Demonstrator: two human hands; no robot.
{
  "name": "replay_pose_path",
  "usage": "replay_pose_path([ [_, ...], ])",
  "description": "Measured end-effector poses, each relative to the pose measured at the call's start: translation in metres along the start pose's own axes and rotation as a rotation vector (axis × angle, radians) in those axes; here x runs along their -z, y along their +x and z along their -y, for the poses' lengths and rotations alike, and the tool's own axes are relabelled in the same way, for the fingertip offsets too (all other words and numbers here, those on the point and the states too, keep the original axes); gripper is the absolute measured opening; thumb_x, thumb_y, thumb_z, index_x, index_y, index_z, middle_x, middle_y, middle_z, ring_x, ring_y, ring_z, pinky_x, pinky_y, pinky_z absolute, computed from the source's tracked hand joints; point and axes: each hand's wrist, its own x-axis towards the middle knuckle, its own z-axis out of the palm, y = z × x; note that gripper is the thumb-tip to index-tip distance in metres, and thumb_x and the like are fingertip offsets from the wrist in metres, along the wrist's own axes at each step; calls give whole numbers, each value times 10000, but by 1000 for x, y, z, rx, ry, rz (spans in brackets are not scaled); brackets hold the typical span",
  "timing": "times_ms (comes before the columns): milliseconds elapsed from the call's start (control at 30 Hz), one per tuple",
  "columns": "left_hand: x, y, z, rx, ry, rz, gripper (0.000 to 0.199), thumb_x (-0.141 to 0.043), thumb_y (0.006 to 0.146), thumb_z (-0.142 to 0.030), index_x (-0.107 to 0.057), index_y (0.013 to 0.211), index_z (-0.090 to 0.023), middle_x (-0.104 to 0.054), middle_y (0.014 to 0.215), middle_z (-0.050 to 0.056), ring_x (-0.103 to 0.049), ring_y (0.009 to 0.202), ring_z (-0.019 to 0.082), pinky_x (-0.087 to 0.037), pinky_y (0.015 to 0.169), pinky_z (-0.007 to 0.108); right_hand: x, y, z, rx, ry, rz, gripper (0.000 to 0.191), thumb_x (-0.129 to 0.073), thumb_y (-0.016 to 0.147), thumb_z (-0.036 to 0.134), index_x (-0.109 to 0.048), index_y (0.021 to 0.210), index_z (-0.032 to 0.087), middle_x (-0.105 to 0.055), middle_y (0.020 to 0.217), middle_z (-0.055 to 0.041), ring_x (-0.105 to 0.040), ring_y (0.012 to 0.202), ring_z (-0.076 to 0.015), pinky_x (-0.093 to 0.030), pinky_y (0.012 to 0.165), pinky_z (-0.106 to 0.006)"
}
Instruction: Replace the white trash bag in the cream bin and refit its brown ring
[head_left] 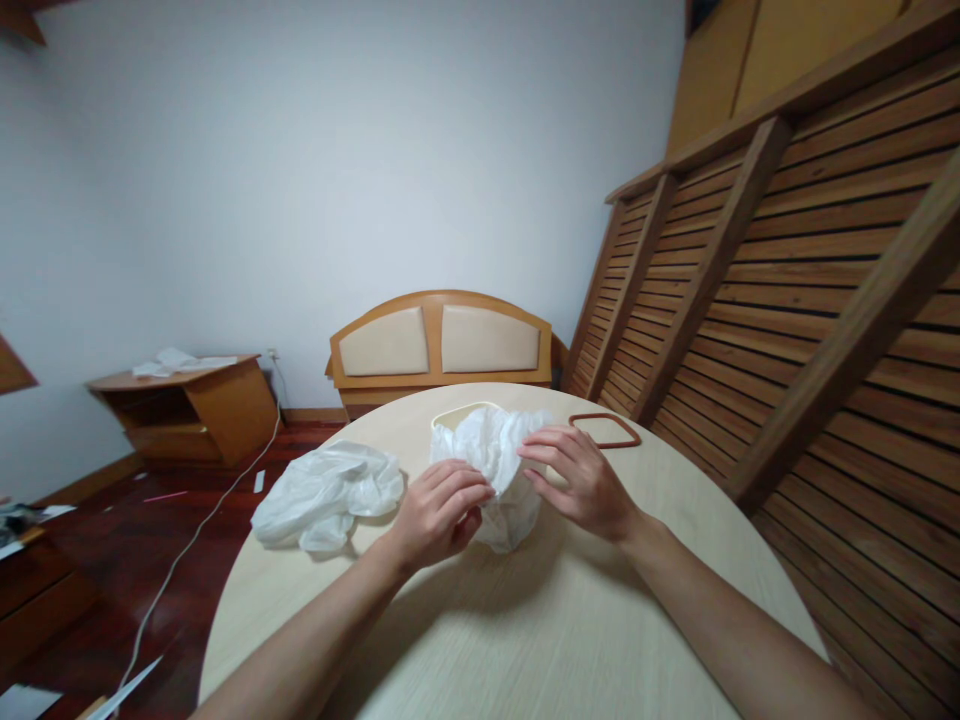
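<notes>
A thin white plastic bag (510,515) hangs crumpled over a small bin (459,411), whose cream rim shows at the back left. The bag hides most of the bin's wall. My left hand (444,508) is closed, pinching the near left part of the bag between thumb and fingers. On the other side, my right hand (574,475) has its fingertips against the bag, with thumb and fingers apart. Beyond that hand lies a brown ring-shaped frame (636,436) with rounded corners, flat on the table. Left of my left hand rests a second crumpled white plastic bag (330,490).
All this stands on a round pale wooden table (480,640). Slatted wooden panels (795,330) lean along its right side. Behind it is a padded headboard (442,345). A low cabinet (217,415) and a white cable (202,525) are to the left.
</notes>
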Motion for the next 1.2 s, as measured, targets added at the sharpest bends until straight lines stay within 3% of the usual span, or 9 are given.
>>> replay_pose_path([
  [133,-2,-1,-3,-66,-30,74,284,-504,848,-93,-592,1103,-182,-719,892,69,-676,867,185,-579,844,361,1,-1,-1,39,10,28,270,-656,906,174,-663,1161,263,-709,1163,-78,-624,1112,-250,-505,928,-427],
  [300,-1,2,-7,-85,-45,142,234,-510,790,-123,-615,985,-200,-708,855,54,-658,860,193,-555,863,372,3,2,4,104,-3,50,97,-629,937,187,-672,996,251,-732,1141,-58,-623,1135,-242,-487,943,-420],
  [433,4,6,-10,23,-47,176,221,-544,788,-292,-615,978,-203,-689,838,64,-645,876,238,-531,863,426,3,4,8,141,16,68,77,-610,946,177,-635,1002,222,-761,964,-32,-651,1089,-231,-469,938,-405],
  [567,2,8,-13,57,30,131,352,-650,818,-470,-601,1030,-193,-689,850,73,-646,841,240,-524,864,428,1,7,18,150,13,81,61,-583,958,183,-629,976,219,-746,860,-17,-681,916,-197,-449,920,-390],
  [700,-5,6,-12,86,90,92,117,-615,869,-214,-582,982,-205,-676,811,43,-619,776,190,-527,812,361,2,9,27,159,35,71,82,-558,968,164,-617,984,218,-728,809,3,-657,743,-155,-439,921,-372],
  [767,-6,4,-11,87,87,78,116,-566,868,-128,-578,952,-208,-666,791,33,-601,761,179,-522,777,339,2,9,26,176,46,71,88,-556,971,162,-608,1013,219,-726,800,9,-652,717,-148,-441,921,-367],
  [1000,1,6,-9,53,79,10,132,-564,847,-104,-578,931,-205,-665,782,31,-600,778,181,-507,714,316,6,3,1,171,12,118,163,-546,958,138,-575,1099,214,-754,891,-13,-701,806,-164,-447,930,-398],
  [1200,2,0,1,178,101,-26,133,-574,832,-86,-573,893,-205,-661,780,33,-605,780,183,-508,709,315,11,-2,-18,137,-43,57,205,-568,931,86,-577,1085,220,-761,920,-25,-712,827,-184,-482,888,-400],
])
